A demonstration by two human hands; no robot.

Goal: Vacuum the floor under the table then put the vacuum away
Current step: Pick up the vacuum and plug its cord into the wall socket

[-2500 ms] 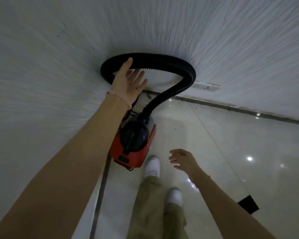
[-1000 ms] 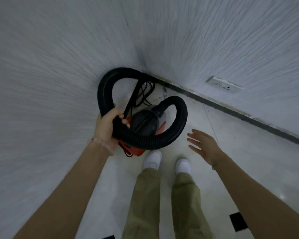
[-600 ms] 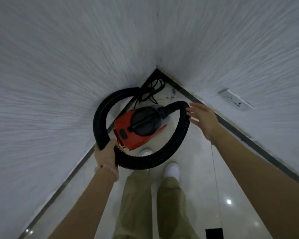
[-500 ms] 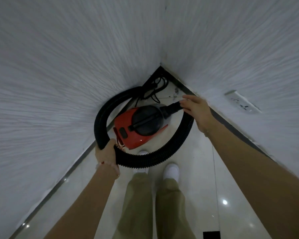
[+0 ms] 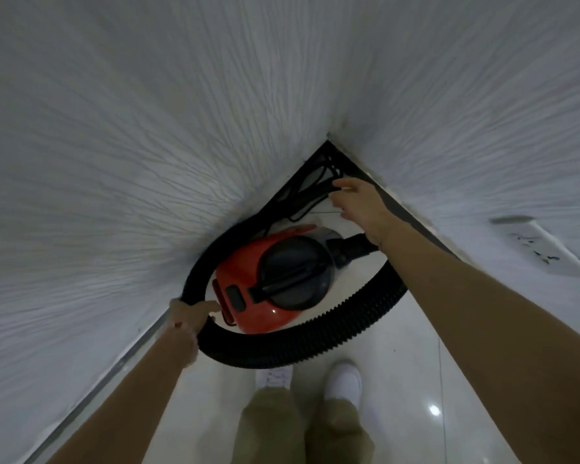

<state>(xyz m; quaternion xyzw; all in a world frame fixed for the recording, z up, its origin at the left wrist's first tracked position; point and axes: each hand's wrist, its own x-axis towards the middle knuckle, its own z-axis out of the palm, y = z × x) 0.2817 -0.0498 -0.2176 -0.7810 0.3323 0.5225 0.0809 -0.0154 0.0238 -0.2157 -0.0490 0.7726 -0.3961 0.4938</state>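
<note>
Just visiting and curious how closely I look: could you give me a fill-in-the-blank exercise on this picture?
1. The vacuum cleaner has a black lid and a ____ body.
2. The left hand grips the black ribbed ____.
3. The right hand reaches for the power cord lying in the room's ____.
Missing words: red; hose; corner.

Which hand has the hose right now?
The left hand: it grips the black hose beside the red vacuum. The right hand is off the hose, reaching to the cord in the corner.
</note>
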